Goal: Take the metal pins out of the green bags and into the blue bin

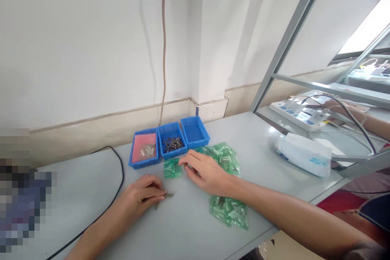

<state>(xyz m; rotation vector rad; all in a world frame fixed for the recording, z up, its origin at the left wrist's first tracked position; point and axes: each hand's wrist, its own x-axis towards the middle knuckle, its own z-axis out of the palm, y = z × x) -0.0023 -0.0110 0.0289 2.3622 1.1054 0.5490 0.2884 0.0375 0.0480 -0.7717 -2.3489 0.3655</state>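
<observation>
My left hand (141, 195) rests low over the grey table, thumb and fingertips pinched on a screw (170, 195) that sticks out to the right. Another screw (157, 205) pokes out just below those fingertips. My right hand (207, 172) is closed in a pinch on a small brassy piece, perhaps a screw, too small to be sure. Beside its fingertips lies a small green plastic bag (172, 168) with dark slim pieces in it. More green bags (230, 160) with metal parts lie behind my right hand, and others (231, 211) below my forearm.
Three blue bins stand by the wall: one with a pink sheet and bagged parts (144, 148), one with screws (173, 144), one bare inside (195, 131). A black cable (122, 170) crosses the left side. A white packet (304, 154) sits near the metal frame (289, 36); another person's arm (359, 113) is beyond.
</observation>
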